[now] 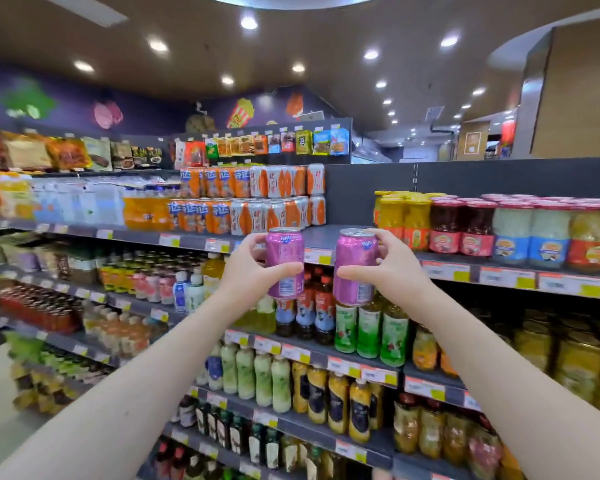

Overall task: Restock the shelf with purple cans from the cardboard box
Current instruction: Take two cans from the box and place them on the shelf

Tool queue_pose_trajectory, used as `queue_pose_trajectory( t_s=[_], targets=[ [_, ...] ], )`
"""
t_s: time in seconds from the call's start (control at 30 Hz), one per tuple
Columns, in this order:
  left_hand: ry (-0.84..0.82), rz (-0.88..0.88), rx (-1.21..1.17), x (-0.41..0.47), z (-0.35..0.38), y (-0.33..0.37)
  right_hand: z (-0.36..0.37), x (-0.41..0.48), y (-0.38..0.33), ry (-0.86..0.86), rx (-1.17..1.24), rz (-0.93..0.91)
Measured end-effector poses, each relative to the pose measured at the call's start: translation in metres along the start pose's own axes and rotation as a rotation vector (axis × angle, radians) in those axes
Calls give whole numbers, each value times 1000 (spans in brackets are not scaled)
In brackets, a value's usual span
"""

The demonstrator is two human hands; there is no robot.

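My left hand (248, 271) grips a purple can (284, 261) upright, thumb across its front. My right hand (390, 268) grips a second purple can (355, 266), also upright. Both cans are held up in the air in front of the top grey shelf (329, 237), level with a bare gap in it between the stacked orange-and-white cans (274, 202) and the jars on the right. The two purple cans are a hand's width apart. No cardboard box is in view.
Jars of yellow, red and white preserves (499, 226) fill the shelf right of the gap. Lower shelves hold several rows of bottled drinks (326, 313). Snack bags (274, 142) hang above. The aisle floor (0, 410) lies at the lower left.
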State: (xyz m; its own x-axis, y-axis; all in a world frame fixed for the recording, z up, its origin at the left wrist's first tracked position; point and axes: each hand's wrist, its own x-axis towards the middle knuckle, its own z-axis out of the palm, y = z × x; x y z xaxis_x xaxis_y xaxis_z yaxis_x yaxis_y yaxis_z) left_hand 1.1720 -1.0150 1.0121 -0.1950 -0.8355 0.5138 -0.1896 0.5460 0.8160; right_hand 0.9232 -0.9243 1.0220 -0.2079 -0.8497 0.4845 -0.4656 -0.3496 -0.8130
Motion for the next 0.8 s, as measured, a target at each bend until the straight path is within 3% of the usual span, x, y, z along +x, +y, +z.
queue_pose_trajectory(
  t_s=[0.3, 0.8],
  targets=[
    [-118, 8, -75, 103, -52, -78, 91, 102, 7, 66, -29, 17],
    [-249, 77, -148, 240, -36, -145, 124, 256, 79, 145, 5, 64]
  ],
)
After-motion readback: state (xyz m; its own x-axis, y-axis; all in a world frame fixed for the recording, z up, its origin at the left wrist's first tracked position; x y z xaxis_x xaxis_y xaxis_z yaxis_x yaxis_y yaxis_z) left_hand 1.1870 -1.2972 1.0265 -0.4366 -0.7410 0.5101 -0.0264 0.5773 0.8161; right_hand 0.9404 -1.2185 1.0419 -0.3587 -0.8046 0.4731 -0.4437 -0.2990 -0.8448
